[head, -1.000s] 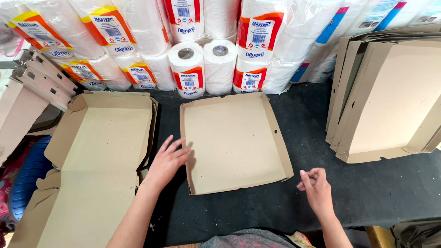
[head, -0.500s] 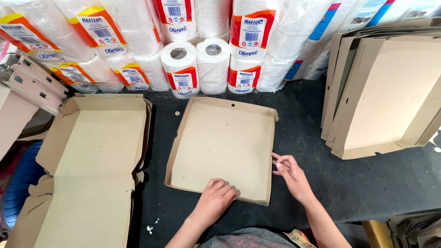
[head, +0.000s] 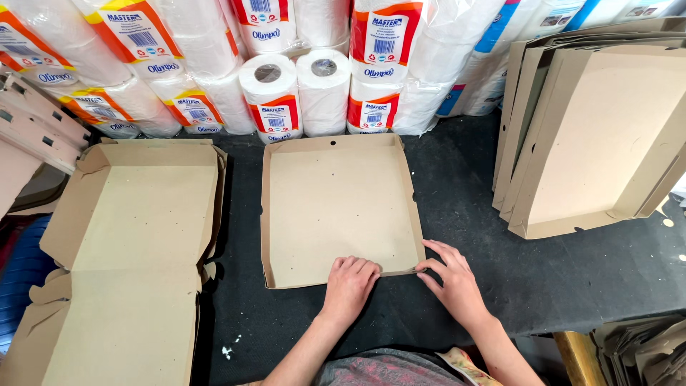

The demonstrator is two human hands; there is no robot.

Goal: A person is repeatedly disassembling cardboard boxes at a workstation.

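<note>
— Where is the cardboard tray (head: 336, 207)?

— Flat on the dark counter (head: 486, 236), in the middle, its low walls standing up. Paper roll packs (head: 286, 86) stand at its 12 o'clock, an unfolded box (head: 136, 243) lies at its 9 o'clock, and a stack of folded trays (head: 593, 136) sits toward 2 o'clock.

— And the hands?

— The left hand (head: 348, 282) rests on the tray's near edge, at 6 o'clock, fingers curled down on the wall, gripping nothing. The right hand (head: 451, 280) is at the 5 o'clock corner, fingertips pinching that corner's cardboard.
</note>
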